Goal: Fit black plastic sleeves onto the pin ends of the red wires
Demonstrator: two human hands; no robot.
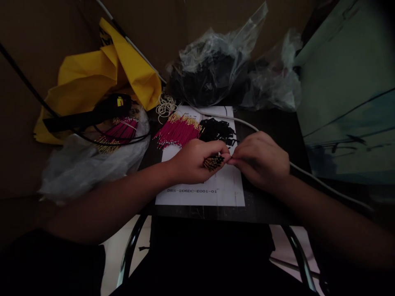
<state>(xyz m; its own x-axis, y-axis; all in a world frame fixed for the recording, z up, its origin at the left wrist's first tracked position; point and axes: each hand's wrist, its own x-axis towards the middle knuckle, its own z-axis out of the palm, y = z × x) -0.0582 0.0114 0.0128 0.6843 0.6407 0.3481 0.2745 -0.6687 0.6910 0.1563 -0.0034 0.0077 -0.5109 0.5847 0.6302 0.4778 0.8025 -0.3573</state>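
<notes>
My left hand (196, 160) is closed round a bundle of short wires (213, 162) whose gold and black tips stick out toward the right. My right hand (262, 159) is pinched at those tips, its fingertips touching the bundle's end; what it pinches is too small to make out. Both hands hover over a white printed sheet (225, 189) on the dark table. Behind them lies a pile of magenta wires with gold ends (177, 131) and a heap of small black sleeves (217, 130).
A yellow bag (92, 78) and a black tool (101, 111) sit at the back left above a clear bag with more magenta wires (121, 130). Rubber bands (165, 106), clear plastic bags of black parts (212, 70), a white cable (308, 172) and a teal box (348, 94) surround the sheet.
</notes>
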